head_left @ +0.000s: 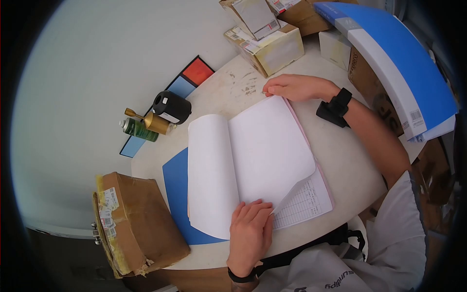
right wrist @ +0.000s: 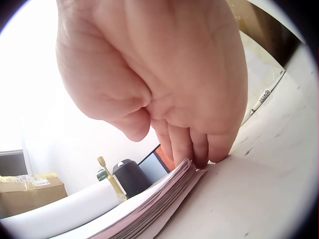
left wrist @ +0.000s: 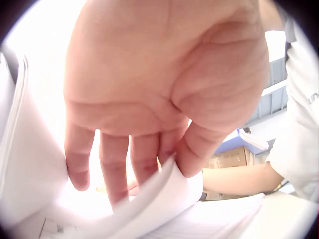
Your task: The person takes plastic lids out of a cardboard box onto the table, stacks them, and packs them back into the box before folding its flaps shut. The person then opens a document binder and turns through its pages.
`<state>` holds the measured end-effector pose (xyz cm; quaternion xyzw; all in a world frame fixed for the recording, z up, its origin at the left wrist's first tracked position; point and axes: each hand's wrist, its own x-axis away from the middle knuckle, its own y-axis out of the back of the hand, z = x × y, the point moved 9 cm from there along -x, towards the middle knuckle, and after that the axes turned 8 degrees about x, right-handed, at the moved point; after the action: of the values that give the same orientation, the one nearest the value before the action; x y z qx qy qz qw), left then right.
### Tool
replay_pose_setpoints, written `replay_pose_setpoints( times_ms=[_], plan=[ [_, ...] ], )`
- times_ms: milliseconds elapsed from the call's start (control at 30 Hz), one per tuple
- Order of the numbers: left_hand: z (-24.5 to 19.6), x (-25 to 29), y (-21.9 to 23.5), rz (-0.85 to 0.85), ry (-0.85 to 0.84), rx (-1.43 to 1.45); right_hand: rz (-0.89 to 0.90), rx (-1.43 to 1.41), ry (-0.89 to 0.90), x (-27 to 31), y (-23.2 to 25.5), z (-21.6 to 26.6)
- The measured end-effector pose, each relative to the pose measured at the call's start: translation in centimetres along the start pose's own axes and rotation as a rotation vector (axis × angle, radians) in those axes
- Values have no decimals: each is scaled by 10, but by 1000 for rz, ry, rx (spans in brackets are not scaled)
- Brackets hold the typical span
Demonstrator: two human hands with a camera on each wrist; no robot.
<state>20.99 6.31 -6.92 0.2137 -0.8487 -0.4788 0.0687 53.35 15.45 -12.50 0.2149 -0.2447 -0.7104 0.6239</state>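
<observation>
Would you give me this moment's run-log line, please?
left hand: pinches lifted sheet | right hand: touches far corner of paper stack

The curling page (head_left: pixel 272 146) hides part of the ruled form (head_left: pixel 306 202), whose entries are too small to read. Each wrist view's top edge crops its hand, left hand (left wrist: pixel 162 94) and right hand (right wrist: pixel 157 74). The carton's (head_left: pixel 153 221) label print is illegible.

Head view looks down; wrist views — close — face hands (left wrist: pixel 164 84) (right wrist: pixel 154 74); all share papers (head_left: pixel 270 141).
</observation>
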Motion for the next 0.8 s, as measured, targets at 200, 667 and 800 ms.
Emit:
replay_pose_setpoints(
  times_ms=[200,667,800],
  plan=[
    [2,-1,21,-226,112,78,14,35,-6,0,1,2],
    [25,85,94,-821,323,66,-20,-9,-103,5,6,0],
    [-40,8,22,-80,-58,93,81,36,-50,2,1,6]
  ],
)
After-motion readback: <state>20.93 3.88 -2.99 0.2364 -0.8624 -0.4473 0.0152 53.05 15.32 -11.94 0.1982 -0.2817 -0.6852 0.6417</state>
